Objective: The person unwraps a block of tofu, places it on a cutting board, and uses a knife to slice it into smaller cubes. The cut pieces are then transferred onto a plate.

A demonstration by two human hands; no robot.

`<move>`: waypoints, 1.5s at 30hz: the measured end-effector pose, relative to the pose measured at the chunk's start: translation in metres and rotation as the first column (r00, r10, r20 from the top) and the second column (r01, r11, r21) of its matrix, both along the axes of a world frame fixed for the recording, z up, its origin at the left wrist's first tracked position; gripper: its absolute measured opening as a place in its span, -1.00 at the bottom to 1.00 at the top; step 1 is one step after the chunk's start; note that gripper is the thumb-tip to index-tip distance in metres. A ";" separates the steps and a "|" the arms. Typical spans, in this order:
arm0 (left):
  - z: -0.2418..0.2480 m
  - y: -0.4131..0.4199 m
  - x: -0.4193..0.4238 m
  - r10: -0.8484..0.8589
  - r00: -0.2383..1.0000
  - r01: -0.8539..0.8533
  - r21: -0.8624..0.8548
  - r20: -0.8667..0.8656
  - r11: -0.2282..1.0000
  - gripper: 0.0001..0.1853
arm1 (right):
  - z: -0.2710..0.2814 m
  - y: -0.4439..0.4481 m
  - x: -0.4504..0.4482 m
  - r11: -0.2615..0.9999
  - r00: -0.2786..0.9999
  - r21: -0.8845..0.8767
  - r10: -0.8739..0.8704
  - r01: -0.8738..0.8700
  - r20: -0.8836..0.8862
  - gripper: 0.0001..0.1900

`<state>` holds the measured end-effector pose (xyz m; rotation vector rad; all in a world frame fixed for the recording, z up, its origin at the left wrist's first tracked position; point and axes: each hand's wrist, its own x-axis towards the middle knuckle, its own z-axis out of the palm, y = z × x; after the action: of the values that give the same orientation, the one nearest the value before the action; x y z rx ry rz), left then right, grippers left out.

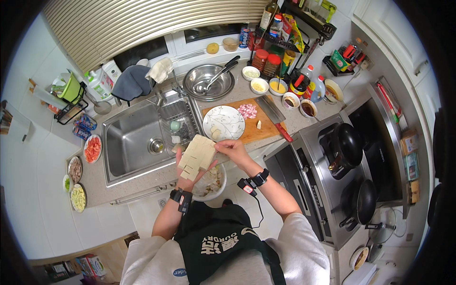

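Note:
A pale block of tofu [197, 156], scored with cuts into pieces, rests on the upturned palm of my left hand [187, 181]. The fingers of my right hand [231, 151] touch the tofu's upper right corner; whether they pinch a piece is unclear. Just beyond, a leaf-patterned white plate [228, 121] holds a few pale pieces at its lower left. It sits partly on a wooden cutting board [251, 133], which also bears chopped pink meat [247, 111], a small pale piece [259, 124] and a cleaver [271, 110] with a red handle.
The steel sink [130, 142] lies to the left, with a drying rack [181, 123] in it. Behind the board stand steel bowls [196, 80] and small sauce bowls [308, 108]. A stove with black pans [347, 146] is at right. A lined bin [217, 185] stands below my hands.

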<state>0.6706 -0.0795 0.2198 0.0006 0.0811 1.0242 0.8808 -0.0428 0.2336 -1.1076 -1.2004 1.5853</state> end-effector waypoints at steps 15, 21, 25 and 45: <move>-0.026 0.078 0.038 -0.002 1.000 0.002 0.019 0.031 1.000 -0.14 | 0.004 0.057 -0.019 0.967 0.967 0.233 -0.153 0.104 0.202 -0.47; -0.019 0.102 0.050 0.022 0.995 -0.017 -0.054 0.094 0.998 -0.15 | 0.000 0.091 0.000 0.928 0.924 0.356 -0.227 0.110 0.308 -0.44; -0.018 0.110 0.049 0.113 0.993 -0.114 0.025 0.032 0.993 -0.17 | 0.046 0.069 -0.005 0.692 0.782 0.694 -0.316 -0.197 0.537 -0.31; -0.026 0.115 0.154 0.563 0.826 -0.562 -0.099 -0.026 0.821 -0.23 | -0.027 0.130 0.199 0.724 0.692 0.656 -0.363 -0.212 0.624 -0.43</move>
<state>0.8247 0.0356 0.1939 -0.1267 0.1348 1.6169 1.0794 0.0869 0.2065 -1.2533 -2.0136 0.4270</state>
